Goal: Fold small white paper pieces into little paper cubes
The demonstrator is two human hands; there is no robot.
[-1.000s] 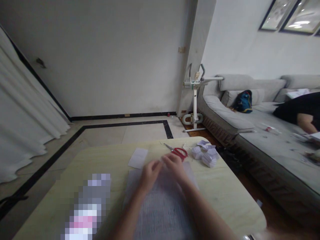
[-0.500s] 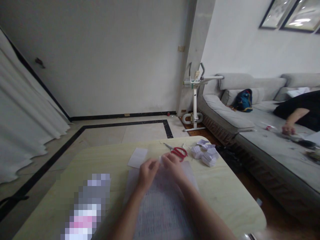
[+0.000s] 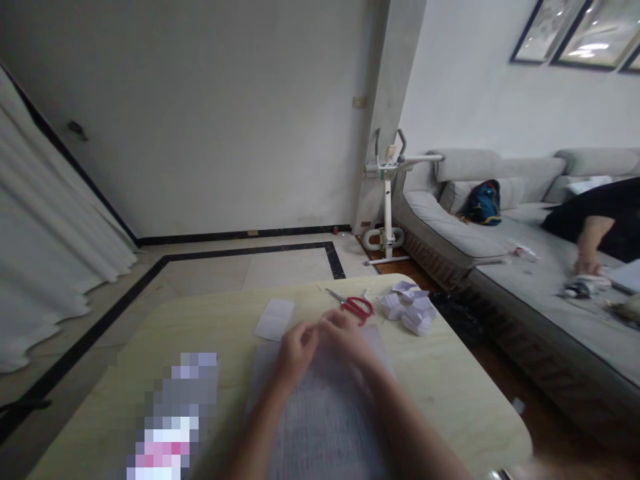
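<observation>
My left hand (image 3: 299, 347) and my right hand (image 3: 346, 337) meet fingertip to fingertip over the far part of a large sheet of written paper (image 3: 327, 417). Both hands are closed in a pinch; what lies between the fingers is too small and too hidden to make out. A small pale slip of paper (image 3: 275, 319) lies just beyond my left hand. Red-handled scissors (image 3: 358, 307) rest close behind my right hand, blades pointing away to the left. Several folded or crumpled paper pieces (image 3: 417, 315) are grouped to their right.
The pale wooden table (image 3: 450, 400) has rounded corners. A pixelated patch (image 3: 173, 413) covers something at its left. On the right, a grey sofa (image 3: 530, 293) holds a backpack (image 3: 484, 202) and another person's arm (image 3: 595, 237). An exercise machine (image 3: 387, 200) stands beyond the table.
My hands stay together, fingers now closer, and the small white bit seen between them before is hidden. The other person's hand on the sofa has moved slightly right, onto a whitish-and-dark object.
</observation>
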